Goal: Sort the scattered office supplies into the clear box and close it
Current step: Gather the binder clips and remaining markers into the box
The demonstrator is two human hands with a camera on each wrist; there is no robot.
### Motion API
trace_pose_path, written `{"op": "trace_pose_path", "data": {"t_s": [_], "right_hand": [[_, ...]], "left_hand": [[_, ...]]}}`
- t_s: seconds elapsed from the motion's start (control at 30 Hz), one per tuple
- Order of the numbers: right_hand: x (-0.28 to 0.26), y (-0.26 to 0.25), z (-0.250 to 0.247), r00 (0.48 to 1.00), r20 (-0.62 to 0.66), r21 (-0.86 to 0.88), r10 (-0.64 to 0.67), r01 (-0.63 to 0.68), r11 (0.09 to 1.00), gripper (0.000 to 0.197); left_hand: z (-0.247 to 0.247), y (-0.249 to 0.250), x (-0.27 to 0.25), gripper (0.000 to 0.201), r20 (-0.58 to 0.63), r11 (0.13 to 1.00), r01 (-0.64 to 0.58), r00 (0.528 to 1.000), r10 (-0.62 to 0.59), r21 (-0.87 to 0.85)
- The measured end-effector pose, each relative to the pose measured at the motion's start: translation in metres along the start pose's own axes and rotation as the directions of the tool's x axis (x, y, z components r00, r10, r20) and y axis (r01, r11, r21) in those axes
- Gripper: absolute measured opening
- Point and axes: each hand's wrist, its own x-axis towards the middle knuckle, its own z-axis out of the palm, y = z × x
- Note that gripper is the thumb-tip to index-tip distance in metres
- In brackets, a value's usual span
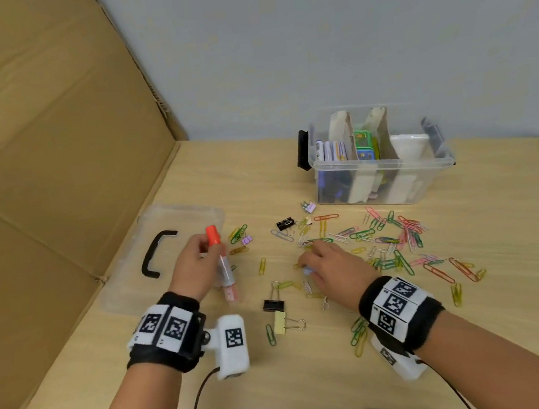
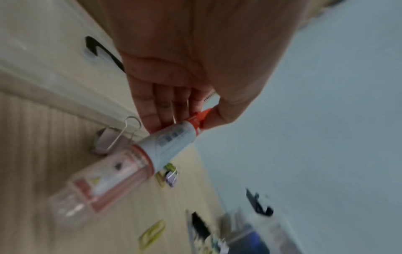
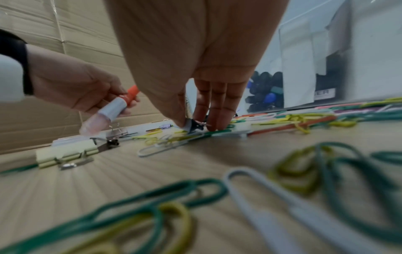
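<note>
Head cam high, wrist cams low; shared: left hand (image 1: 191,265).

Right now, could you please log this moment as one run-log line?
left hand: holds glue tube | right hand: pinching small clip on table | clear box: open | lid: off

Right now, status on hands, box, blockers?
Left hand grips orange-capped glue tube. Right hand pinches small clip on table. Clear box open, lid lying off to left. Paper clips scattered; nothing blocks box.
</note>
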Motion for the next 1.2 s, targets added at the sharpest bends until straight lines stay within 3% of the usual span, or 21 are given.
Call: {"op": "trace_pose_path", "data": {"t_s": [0.13,0.27,0.33,0.43,0.53,0.67,0.77,0.87,0.93,1.07,1.13,1.2], "right_hand": [[-0.006,0.006,-0.002,1.000,-0.018,0.031,0.023,-0.023,0.999,0.023],[-0.011,0.012,-0.005,0.998,-0.037,0.087,0.050,-0.046,0.995,0.017],[-0.012,0.012,-0.007,0.998,-0.026,0.110,0.049,-0.046,0.993,0.012],[-0.012,0.011,-0.009,0.996,-0.034,0.137,0.078,-0.072,0.988,0.010],[-0.011,0.011,-0.011,0.990,-0.058,0.117,0.127,-0.119,0.986,0.016],[-0.010,0.014,-0.013,0.973,-0.076,0.147,0.217,-0.204,0.968,0.034],[-0.011,0.019,-0.014,0.961,-0.130,0.150,0.244,-0.224,0.963,0.034],[-0.012,0.025,-0.016,0.954,-0.191,0.127,0.232,-0.210,0.969,0.024],[-0.012,0.027,-0.018,0.948,-0.201,0.154,0.246,-0.217,0.964,0.018],[-0.012,0.028,-0.020,0.929,-0.278,0.228,0.244,-0.183,0.956,0.005],[-0.011,0.020,-0.022,0.934,-0.276,0.302,0.226,-0.139,0.943,0.006],[-0.012,0.006,-0.025,0.963,-0.195,0.380,0.186,-0.101,0.920,0.009]], "left_hand": [[-0.022,0.006,0.009,0.019,-0.078,0.946,0.055,0.993,-0.084,-0.320],[-0.035,0.006,0.016,0.012,-0.089,0.932,0.044,0.993,-0.081,-0.359],[-0.035,0.003,0.015,0.011,-0.049,0.960,0.052,0.996,-0.068,-0.275],[-0.026,0.001,0.004,0.025,0.035,0.999,-0.001,0.999,0.000,0.036],[-0.005,0.001,-0.010,0.031,0.134,0.932,-0.089,0.990,0.044,0.353],[0.015,-0.005,-0.015,0.035,0.178,0.818,-0.113,0.984,0.014,0.564],[0.016,-0.006,-0.014,0.036,0.135,0.768,-0.111,0.990,0.032,0.630],[0.004,-0.007,-0.010,0.032,0.083,0.736,-0.152,0.988,0.130,0.660],[-0.007,-0.012,-0.006,0.034,0.163,0.654,-0.227,0.974,0.159,0.722],[-0.015,-0.018,-0.004,0.058,0.364,0.573,-0.336,0.929,0.070,0.748],[-0.012,-0.018,-0.001,0.059,0.384,0.566,-0.364,0.919,0.090,0.740],[-0.007,-0.017,0.002,0.052,0.357,0.587,-0.351,0.927,0.111,0.729]]}}
